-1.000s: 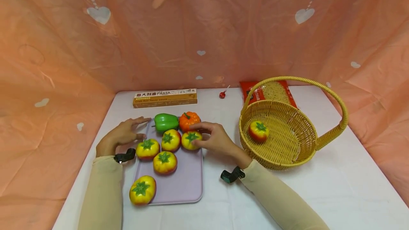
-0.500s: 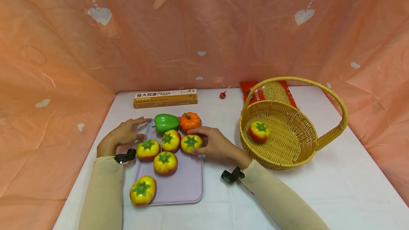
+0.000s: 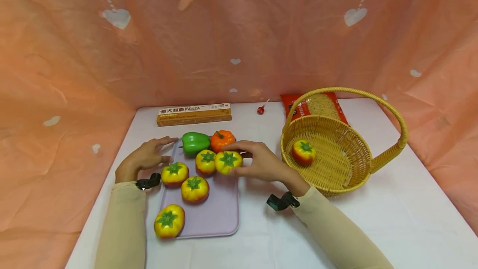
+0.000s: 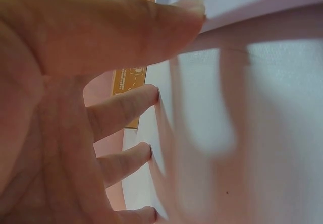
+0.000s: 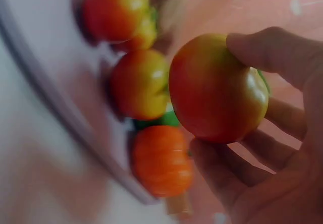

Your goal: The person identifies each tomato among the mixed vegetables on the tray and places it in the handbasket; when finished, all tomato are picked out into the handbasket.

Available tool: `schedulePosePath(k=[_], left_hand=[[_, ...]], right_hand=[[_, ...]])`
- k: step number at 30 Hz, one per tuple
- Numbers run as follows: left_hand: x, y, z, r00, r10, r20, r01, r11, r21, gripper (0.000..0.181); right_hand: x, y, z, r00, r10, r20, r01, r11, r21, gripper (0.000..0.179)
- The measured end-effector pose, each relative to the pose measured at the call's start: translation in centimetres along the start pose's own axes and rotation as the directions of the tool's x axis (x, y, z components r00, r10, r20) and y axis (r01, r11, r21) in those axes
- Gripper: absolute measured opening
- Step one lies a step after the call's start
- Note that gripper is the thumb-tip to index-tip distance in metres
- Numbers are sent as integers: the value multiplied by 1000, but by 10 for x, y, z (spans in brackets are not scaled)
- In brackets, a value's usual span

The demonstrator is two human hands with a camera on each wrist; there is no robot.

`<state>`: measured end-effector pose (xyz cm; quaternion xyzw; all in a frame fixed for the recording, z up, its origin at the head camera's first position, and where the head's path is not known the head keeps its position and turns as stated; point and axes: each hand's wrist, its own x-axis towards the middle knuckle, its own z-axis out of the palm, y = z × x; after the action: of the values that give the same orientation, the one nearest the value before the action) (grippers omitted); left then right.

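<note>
My right hand [image 3: 257,163] grips a yellow-and-red tomato [image 5: 217,90] with a green star-shaped top, thumb on one side and fingers on the other. In the right wrist view the tomato is raised above the lilac tray [image 3: 220,219]. Just left of it on the tray sits another tomato [image 3: 205,162], with more alike nearer the front left. A green bell pepper [image 3: 195,143] and a small orange pumpkin [image 3: 222,140] lie at the tray's far end. My left hand [image 3: 143,157] rests at the tray's left edge, fingers extended and holding nothing; its thumb [image 4: 151,24] is at the rim.
Right of the tray stands a yellow woven basket [image 3: 364,152] with a tall arched handle and one tomato [image 3: 303,152] inside. Behind it lies a red bag of pasta [image 3: 295,105]. A pasta box [image 3: 194,115] and a red lollipop [image 3: 260,110] lie along the back.
My right hand has closed its grip on the tomato and lifted it off the tray. The neighbouring tomato has shifted slightly right. My left hand has stayed in place.
</note>
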<state>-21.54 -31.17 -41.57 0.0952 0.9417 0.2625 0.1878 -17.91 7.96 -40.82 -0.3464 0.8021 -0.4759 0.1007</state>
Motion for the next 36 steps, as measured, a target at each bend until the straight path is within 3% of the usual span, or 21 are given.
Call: schedulePosePath(k=[6,12,17,21,25,30,36], left_hand=[[0,1,0,999,43,-26,-44,999,-17,73],[0,2,1,998,48,-35,-49,999,-19,73],[0,0,2,998,47,-37,-47,999,-4,73],[1,0,2,998,49,-36,-50,999,-9,73],[1,0,2,999,26,-33,-26,1000,-7,74],[0,-1,2,999,-5,-35,5,1000,7,75],[-1,-1,1,999,3,-38,-3,1000,-2,74]], right_hand=[[-37,-18,-25,999,33,-16,-32,998,48,57],[-90,-13,-53,992,61,-108,-59,998,16,58],[-134,-2,-78,971,109,-213,-106,994,24,57],[-158,6,-94,949,134,-286,-134,991,19,54],[-168,10,-104,931,204,-304,-213,977,6,50],[-167,18,-105,927,285,-244,-313,946,-83,50],[-152,22,-101,931,286,-228,-332,923,-196,52]])
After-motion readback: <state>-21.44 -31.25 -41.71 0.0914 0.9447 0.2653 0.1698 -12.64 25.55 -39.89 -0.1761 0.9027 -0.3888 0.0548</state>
